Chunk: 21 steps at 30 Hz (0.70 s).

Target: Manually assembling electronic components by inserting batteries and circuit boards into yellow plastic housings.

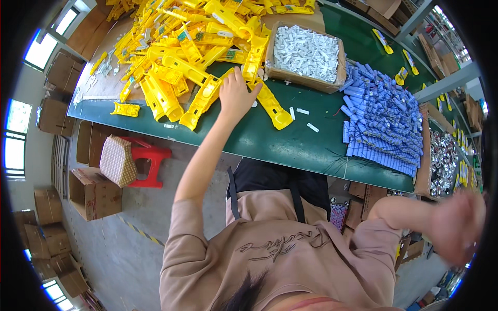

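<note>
My left hand (237, 95) reaches over the near edge of a large heap of yellow plastic shells (179, 59), its fingers stretched out and the thumb apart. Its fingertips are at the upper end of one long yellow shell (203, 101); whether they press on it is hard to see. Just right of the thumb, another yellow shell (275, 108) lies slanting on the green tabletop (244, 137). Far to the right, my right hand (459, 228) is raised off the table near the picture's rim. Motion smears its fingers, so anything in them cannot be made out.
A cardboard box (306, 83) of small white pieces stands behind, beside stacked blue cylindrical cells (381, 124) with thin wires. Further right is a carton of shiny metal parts (442, 160). A few white pieces (313, 127) lie loose. A red stool (150, 163) stands at left.
</note>
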Each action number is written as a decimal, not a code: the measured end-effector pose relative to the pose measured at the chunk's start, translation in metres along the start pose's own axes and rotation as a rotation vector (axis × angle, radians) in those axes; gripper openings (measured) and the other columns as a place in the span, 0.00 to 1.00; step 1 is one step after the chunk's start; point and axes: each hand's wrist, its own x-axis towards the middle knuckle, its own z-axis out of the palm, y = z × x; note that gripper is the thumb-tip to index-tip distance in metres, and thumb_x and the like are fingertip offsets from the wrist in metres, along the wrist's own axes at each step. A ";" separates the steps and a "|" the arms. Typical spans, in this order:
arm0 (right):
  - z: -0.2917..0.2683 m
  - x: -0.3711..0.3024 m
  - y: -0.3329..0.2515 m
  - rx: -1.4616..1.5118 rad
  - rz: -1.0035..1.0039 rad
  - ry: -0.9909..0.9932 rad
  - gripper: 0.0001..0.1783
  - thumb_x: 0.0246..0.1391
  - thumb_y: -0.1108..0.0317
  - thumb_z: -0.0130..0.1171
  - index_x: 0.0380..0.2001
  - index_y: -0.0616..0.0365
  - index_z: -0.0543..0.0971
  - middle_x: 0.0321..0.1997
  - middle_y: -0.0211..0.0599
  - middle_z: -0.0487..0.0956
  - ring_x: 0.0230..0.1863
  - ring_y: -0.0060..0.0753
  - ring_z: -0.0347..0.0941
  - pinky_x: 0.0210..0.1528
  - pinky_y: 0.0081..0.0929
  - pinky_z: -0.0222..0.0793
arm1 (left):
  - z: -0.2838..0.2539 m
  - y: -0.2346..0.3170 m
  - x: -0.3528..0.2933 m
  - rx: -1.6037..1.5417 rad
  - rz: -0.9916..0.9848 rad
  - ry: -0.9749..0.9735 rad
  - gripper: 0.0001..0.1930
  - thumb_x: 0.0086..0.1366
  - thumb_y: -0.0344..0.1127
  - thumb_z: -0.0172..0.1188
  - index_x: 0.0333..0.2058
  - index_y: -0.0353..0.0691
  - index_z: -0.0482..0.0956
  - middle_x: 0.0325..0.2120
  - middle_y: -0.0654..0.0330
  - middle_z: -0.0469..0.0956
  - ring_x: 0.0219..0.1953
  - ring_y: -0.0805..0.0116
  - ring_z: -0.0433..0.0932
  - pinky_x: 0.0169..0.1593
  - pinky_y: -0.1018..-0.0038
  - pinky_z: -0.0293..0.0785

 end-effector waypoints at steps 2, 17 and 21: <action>0.001 -0.040 0.037 0.323 0.274 0.050 0.23 0.49 0.53 0.51 0.40 0.60 0.75 0.51 0.39 0.70 0.43 0.34 0.70 0.49 0.35 0.65 | 0.028 0.003 0.007 -0.008 0.000 0.118 0.30 0.52 0.52 0.62 0.43 0.29 0.71 0.37 0.48 0.71 0.42 0.53 0.71 0.42 0.62 0.70; 0.066 -0.179 0.166 -0.760 0.939 -0.723 0.23 0.50 0.60 0.57 0.48 0.59 0.71 0.38 0.48 0.74 0.36 0.43 0.73 0.40 0.32 0.70 | -0.111 -0.071 -0.034 -0.255 -0.019 0.056 0.28 0.54 0.45 0.63 0.47 0.29 0.70 0.37 0.45 0.75 0.34 0.57 0.75 0.41 0.67 0.71; 0.084 -0.237 0.213 -0.965 0.832 -0.745 0.27 0.49 0.57 0.58 0.49 0.61 0.69 0.39 0.51 0.73 0.41 0.48 0.72 0.43 0.38 0.68 | -0.064 -0.035 -0.069 -0.438 -0.231 -0.188 0.26 0.53 0.44 0.63 0.43 0.30 0.68 0.29 0.45 0.77 0.32 0.52 0.78 0.36 0.63 0.73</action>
